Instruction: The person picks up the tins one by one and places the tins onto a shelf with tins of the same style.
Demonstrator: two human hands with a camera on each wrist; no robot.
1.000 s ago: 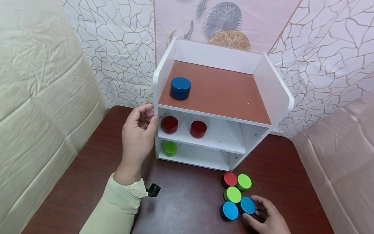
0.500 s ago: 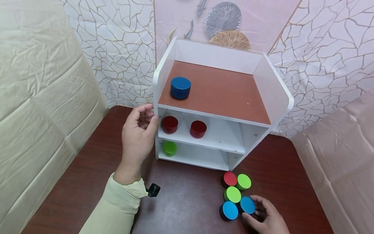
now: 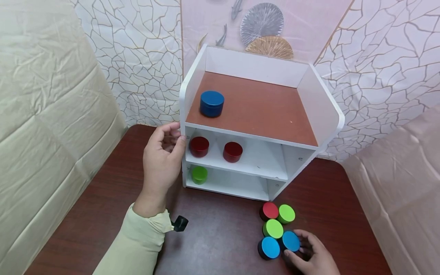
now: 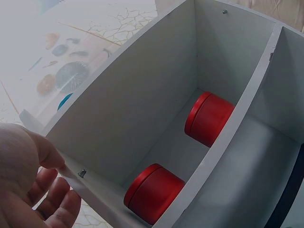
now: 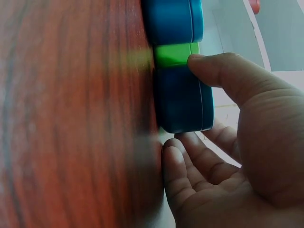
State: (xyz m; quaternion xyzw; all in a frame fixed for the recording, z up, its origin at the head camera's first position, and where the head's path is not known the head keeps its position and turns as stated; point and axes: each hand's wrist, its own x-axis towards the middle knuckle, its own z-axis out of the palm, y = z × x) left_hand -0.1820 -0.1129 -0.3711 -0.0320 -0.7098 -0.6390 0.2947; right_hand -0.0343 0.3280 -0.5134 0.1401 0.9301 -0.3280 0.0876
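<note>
The blue tin stands upright on the dark wooden surface, in front of the shelf unit and toward its right end. The right grip is closed around it, the thumb at the side toward the second blue tin and the fingers curled at the opposite side. Beyond it stand the near green tin, the red tin and the far green tin, bunched closely. The left grip grasps the shelf unit's left side panel, the thumb at the front edge and the fingers outside.

The blue tin looks like thin painted metal: probably stiff and fairly light, though whether anything is inside cannot be told. Its smooth, glossy wall may slide under dry fingertips, and a hard squeeze could perhaps dent it, but it hardly seems fragile. The right wrist view shows a seam close to the top, which suggests a separate lid; a hold on that rim alone might pull it loose. The safer place is lower on the wall, below the seam, thumb and fingers facing each other across the full width. The close neighbours leave little thumb room, so the free outer side suits the fingers best.
</note>
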